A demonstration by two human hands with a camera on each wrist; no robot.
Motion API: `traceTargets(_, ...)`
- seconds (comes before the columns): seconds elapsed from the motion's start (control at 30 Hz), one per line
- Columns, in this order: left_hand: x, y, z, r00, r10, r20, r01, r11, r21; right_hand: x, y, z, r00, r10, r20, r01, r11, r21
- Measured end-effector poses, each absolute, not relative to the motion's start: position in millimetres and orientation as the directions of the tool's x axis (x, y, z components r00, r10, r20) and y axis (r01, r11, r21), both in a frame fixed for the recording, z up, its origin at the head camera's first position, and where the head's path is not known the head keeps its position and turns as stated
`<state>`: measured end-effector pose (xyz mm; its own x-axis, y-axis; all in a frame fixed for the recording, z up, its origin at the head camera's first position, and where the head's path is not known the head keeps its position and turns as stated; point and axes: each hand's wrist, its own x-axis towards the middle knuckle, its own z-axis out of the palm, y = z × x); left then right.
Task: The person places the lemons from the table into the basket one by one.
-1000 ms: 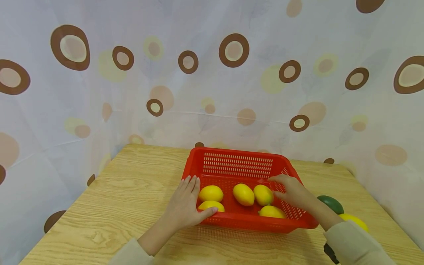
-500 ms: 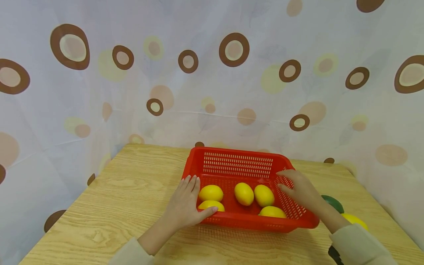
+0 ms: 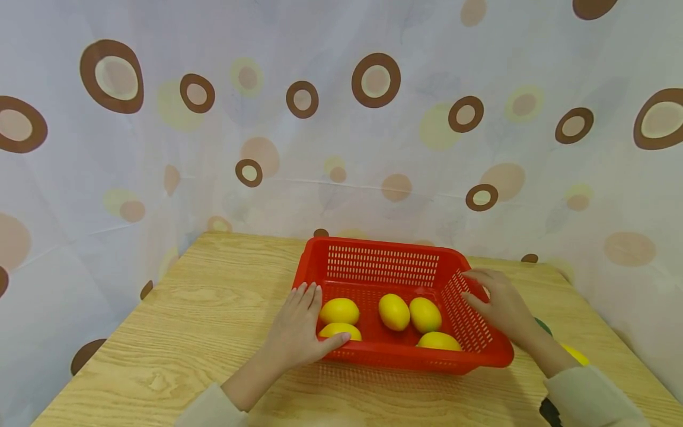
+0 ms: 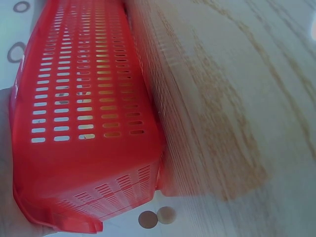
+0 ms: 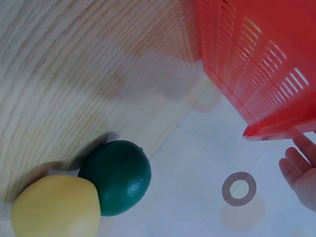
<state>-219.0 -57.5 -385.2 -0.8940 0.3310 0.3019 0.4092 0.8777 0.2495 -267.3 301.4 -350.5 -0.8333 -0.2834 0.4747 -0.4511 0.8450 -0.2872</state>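
A red plastic basket (image 3: 383, 265) with slotted walls stands on the table and holds several yellow lemons (image 3: 394, 312). My left hand (image 3: 299, 329) rests on its front left corner, fingers straight over the left rim and thumb along the front rim. Over the right rim is my right hand (image 3: 498, 305), its fingers loosely bent and nothing between them. In the right wrist view that hand's fingers (image 5: 296, 160) show close by the basket's rim; whether they touch it I cannot tell.
To the right of the basket, a dark green rounded fruit (image 5: 116, 177) lies against a yellow one (image 5: 57, 207), both partly hidden by my right arm in the head view. Behind the wooden table (image 3: 213, 296) hangs a patterned curtain (image 3: 320, 136).
My right hand has moved from above the lemons rightward to the basket's right rim. One middle lemon has shifted slightly. The left hand has stayed in place.
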Motion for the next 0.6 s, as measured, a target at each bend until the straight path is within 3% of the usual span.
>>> traceTargets(0.27,-220,-58,-385,-0.892,0.336,0.302,0.414,0.875,0.251,-269,314,-356,-0.756,-0.263,0.599,-0.487,0.838,-0.246)
traceTargets(0.6,-218,-58,-384,-0.895,0.338,0.292,0.414,0.873,0.257,-269,326,-360,-0.708,-0.243,0.663,-0.495,0.841,-0.22)
